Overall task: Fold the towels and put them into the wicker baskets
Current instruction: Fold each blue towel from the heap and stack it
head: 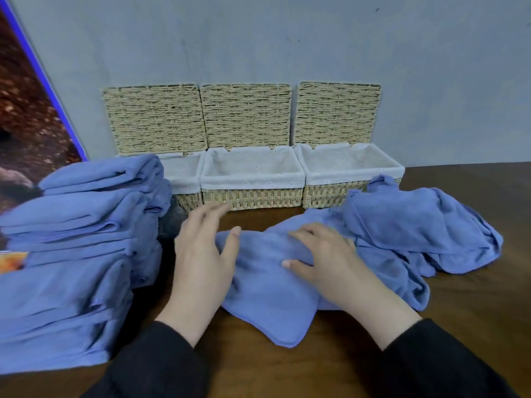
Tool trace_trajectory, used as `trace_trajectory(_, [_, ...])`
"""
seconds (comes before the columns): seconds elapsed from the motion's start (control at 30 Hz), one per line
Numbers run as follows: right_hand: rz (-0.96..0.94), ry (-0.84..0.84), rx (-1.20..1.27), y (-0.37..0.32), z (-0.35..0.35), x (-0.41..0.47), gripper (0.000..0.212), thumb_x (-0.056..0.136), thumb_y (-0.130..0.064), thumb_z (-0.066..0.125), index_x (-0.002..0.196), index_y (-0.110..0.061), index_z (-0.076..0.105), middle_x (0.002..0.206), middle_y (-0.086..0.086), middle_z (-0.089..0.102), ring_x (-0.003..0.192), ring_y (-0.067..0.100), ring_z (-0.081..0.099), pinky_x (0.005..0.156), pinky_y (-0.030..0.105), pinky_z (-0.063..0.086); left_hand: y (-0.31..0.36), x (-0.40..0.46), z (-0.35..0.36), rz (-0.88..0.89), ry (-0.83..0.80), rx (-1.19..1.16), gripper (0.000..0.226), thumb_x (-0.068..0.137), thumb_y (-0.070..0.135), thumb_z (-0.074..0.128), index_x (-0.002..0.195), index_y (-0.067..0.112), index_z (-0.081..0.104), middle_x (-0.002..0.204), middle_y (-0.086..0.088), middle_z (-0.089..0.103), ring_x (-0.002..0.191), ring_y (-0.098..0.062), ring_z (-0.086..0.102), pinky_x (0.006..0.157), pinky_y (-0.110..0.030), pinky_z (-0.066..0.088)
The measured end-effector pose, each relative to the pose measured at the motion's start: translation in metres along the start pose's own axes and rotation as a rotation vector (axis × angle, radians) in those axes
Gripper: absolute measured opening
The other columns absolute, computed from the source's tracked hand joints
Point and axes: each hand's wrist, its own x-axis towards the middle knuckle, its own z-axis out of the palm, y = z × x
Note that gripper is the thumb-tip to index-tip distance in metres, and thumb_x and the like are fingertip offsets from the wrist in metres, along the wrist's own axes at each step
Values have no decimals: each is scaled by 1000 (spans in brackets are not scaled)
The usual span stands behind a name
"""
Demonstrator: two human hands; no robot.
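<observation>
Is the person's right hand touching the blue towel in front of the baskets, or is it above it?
Touching. In the head view the right hand lies flat on the blue towel, fingers spread, and the cloth bunches up at its fingertips.

Soft, even indoor light, dim shadow between the stacked blue cloth towels point(71, 254) and the dark brown wooden table point(474, 311), left hand point(201, 262) smeared by motion blur, wide-angle bending at the edges, overall slightly soft focus, no glare.

Baskets point(253, 179) behind towel point(267, 282), stack point(71, 254) left.
</observation>
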Motion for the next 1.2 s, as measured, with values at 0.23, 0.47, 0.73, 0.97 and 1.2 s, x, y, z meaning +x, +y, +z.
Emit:
trace_trajectory(0.23, [65, 39, 140, 16, -9, 4, 21, 97, -43, 62, 87, -25, 58, 85, -5, 60, 85, 18, 58, 68, 34, 43, 1, -8, 8, 156, -679, 23, 71, 76, 80, 49, 139, 48, 49, 159, 29, 25, 147, 9, 14, 123, -43, 13])
trace_trajectory(0.47, [148, 148, 346, 20, -15, 2, 15, 96, -40, 65, 95, -26, 64, 80, -8, 59, 83, 16, 58, 67, 34, 42, 16, -25, 10, 343, -919, 177, 72, 78, 70, 68, 142, 50, 44, 146, 30, 25, 135, 9, 14, 111, -15, 5])
trace_trajectory(0.73, [-123, -266, 288, 35, -39, -12, 35, 79, -51, 80, 108, -47, 61, 114, -25, 52, 105, -9, 48, 82, 10, 36, 14, -18, 17, 127, -466, -67, 16, 104, 26, 51, 91, 25, 59, 92, 12, 64, 92, -7, 58, 84, -34, 46])
trace_trajectory(0.97, [-132, -342, 237, 50, -36, -12, 55, 82, -48, 78, 128, -56, 51, 116, -30, 45, 109, -6, 49, 92, 16, 38, 16, -24, 11, 326, -913, 109, 61, 85, 58, 69, 141, 45, 49, 151, 35, 27, 130, 26, 7, 110, -5, -6])
trace_trajectory(1.2, [-138, -225, 221, 46, -36, -9, 33, 89, -34, 72, 112, -54, 58, 113, -25, 56, 107, -4, 54, 93, 18, 42, 16, -25, 19, 349, -655, 107, 16, 106, 31, 47, 92, 30, 56, 114, 17, 63, 110, 2, 53, 99, -26, 34])
